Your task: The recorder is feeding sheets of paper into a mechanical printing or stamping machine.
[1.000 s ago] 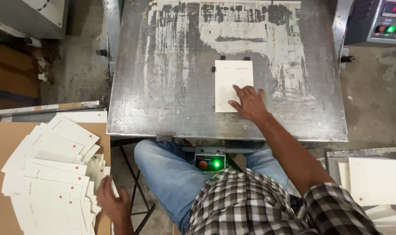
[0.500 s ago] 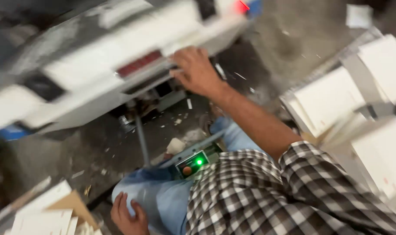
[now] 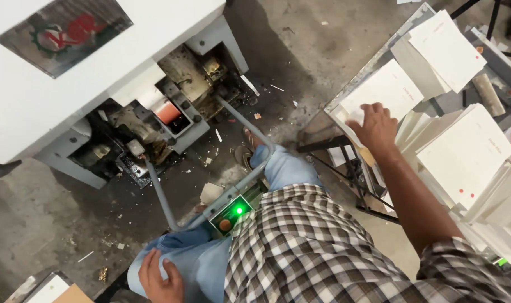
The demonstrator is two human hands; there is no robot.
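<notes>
Left hand (image 3: 161,276) lowest in view, resting flat on my jeans-clad thigh (image 3: 191,261), fingers loose, grip holding nothing. Checked shirt (image 3: 317,247) fills the bottom centre. Just ahead of my lap, small control box (image 3: 232,214) with a lit green lamp and a round orange button, fixed on a grey metal bar (image 3: 160,196). My right arm stretches up and right; right hand (image 3: 374,126) lies palm down on a white card (image 3: 385,90) at the near edge of the rack (image 3: 345,92), fingers spread, grip open, pressing on the card rather than closed around it. More white cards (image 3: 467,152) stacked loosely just right of it, another white sheet (image 3: 446,47) beyond. Grey concrete floor (image 3: 289,50) littered with paper scraps. Far left, white machine (image 3: 59,73) with exposed greasy metal parts underneath.
</notes>
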